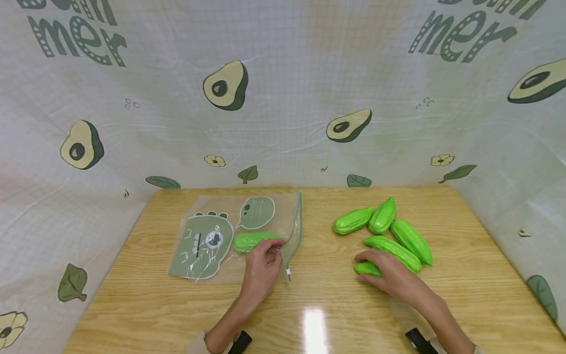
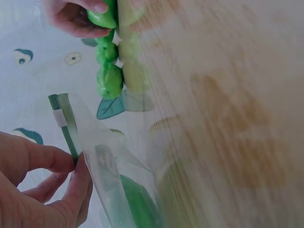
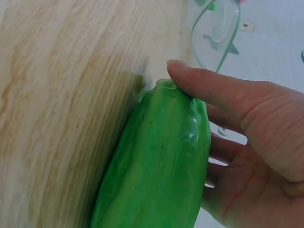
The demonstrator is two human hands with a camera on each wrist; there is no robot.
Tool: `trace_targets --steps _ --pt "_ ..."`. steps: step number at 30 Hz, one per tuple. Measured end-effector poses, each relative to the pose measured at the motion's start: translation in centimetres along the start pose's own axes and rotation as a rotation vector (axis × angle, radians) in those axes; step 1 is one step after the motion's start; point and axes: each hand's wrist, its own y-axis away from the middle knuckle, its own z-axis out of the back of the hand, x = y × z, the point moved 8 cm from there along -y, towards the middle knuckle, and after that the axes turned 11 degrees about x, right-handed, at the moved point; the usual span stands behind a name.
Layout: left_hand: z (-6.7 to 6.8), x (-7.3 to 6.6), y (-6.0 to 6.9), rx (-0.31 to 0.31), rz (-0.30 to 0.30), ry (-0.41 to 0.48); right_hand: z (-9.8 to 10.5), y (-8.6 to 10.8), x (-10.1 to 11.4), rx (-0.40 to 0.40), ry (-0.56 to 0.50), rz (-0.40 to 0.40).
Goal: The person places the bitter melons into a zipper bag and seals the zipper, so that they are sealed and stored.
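A clear zip bag with a green monster print lies on the left of the table, one green vegetable inside it. My left hand pinches the green zip edge near the white slider, lifting the bag's mouth a little. On the right, my right hand has thumb and fingers curled round the end of a green vegetable resting on the wood. Its far part is hidden by the hand in the head view. Several more green vegetables lie just beyond that hand.
The wooden table runs back to a light cloth printed with avocados and leaves, which also hangs at both sides. Between bag and vegetables is bare wood. Black straps circle both wrists.
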Motion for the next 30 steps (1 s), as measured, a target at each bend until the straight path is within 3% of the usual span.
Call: trace_targets --steps 16,24,30 --pt "0.1 0.0 0.0 0.003 0.006 0.012 1.6 -0.6 0.7 -0.021 0.016 -0.055" --pt "0.1 0.0 0.0 -0.001 0.002 0.013 2.4 -1.1 0.9 -0.004 -0.069 -0.056" --pt "0.0 0.0 0.0 -0.005 -0.008 0.015 3.3 -1.3 1.0 -0.077 -0.151 -0.044"
